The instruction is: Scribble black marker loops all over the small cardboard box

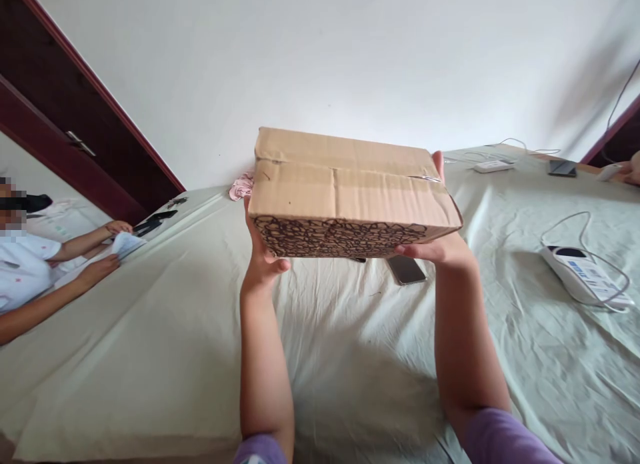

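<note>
"Where is the box, please?"

"The cardboard box (345, 194) is held up over the pale sheet (165, 331), near the middle of the view, slightly toward twelve o'clock. A phone (407, 269) lies on the sheet, at about five o'clock from it."

"And the grip?"

"Both hands are gripping the box. The left hand (263, 251) has its left end, at eight o'clock; the right hand (447, 249) has its right end, at four o'clock, with the thumb along the lower edge. How far the left fingers go around behind, I cannot tell."

"Will it be heavy?"

"I would guess rather light, but the contents are hidden. The cardboard looks stiff and dry, so it should not be slippery. The seam (300, 163) on top is probably the weak place (I notice a small gap at its three o'clock end), so pressing there is not wise."

"Then where to hold?"

"At the two short ends, quite low, near the side with the black scribbles (345, 237). There the folded edges should resist squeezing best."
</note>
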A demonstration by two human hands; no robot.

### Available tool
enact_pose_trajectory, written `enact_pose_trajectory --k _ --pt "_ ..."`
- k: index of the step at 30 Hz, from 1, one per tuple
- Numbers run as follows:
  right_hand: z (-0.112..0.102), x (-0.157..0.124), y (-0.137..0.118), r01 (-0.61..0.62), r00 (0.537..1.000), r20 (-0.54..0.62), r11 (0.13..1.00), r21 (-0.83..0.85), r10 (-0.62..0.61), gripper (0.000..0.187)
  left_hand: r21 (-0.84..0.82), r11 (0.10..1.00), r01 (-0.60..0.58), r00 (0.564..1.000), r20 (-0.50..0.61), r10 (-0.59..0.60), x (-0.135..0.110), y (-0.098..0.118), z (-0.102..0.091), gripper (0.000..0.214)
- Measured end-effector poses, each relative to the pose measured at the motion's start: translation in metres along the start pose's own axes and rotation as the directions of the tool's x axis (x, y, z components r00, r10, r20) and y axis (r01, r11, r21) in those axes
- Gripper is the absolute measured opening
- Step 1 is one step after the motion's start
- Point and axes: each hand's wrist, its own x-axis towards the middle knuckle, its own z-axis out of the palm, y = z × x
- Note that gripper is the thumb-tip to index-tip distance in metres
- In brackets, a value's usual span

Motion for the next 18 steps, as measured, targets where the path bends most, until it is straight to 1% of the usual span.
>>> enact_pose_trajectory --k 1,2,4,6,8,11,15,18 --pt "-0.002 -0.001 -0.002 0.003 1.000 0.001 1.000 -0.017 -0.003 0.155 0.067 0.997 0.024 0.999 0.030 -0.026 -0.002 0.005 -0.005 0.136" --pt "-0.003 -0.002 -0.003 0.008 1.000 0.003 1.000 -0.030 -0.008 0.156 0.135 0.989 0.062 0.996 0.054 -0.070 -0.005 0.011 -0.009 0.130" --pt "-0.005 -0.003 -0.004 0.022 1.000 0.020 0.999 -0.039 -0.021 0.157 0.248 0.958 0.144 0.983 0.079 -0.168 -0.011 0.019 -0.012 0.107" --pt "-0.006 -0.003 -0.003 0.039 0.998 0.053 0.999 -0.034 -0.037 0.157 0.301 0.934 0.194 0.970 0.081 -0.228 -0.015 0.025 -0.011 0.086" --pt "-0.006 -0.003 -0.003 0.053 0.995 0.082 0.998 -0.034 -0.050 0.158 0.305 0.928 0.215 0.964 0.083 -0.251 -0.015 0.028 -0.007 0.076" --pt "-0.008 -0.003 -0.005 0.045 0.994 0.100 0.998 -0.053 -0.039 0.157 0.296 0.922 0.251 0.954 0.084 -0.287 -0.014 0.026 -0.004 0.070" --pt "-0.008 -0.005 -0.009 0.037 0.996 0.085 0.997 -0.073 -0.031 0.156 0.285 0.915 0.287 0.950 0.036 -0.310 -0.013 0.022 -0.005 0.074" --pt "-0.007 -0.007 -0.007 0.044 0.996 0.075 0.996 -0.082 -0.037 0.155 0.286 0.916 0.282 0.952 0.033 -0.304 -0.013 0.022 -0.006 0.074"
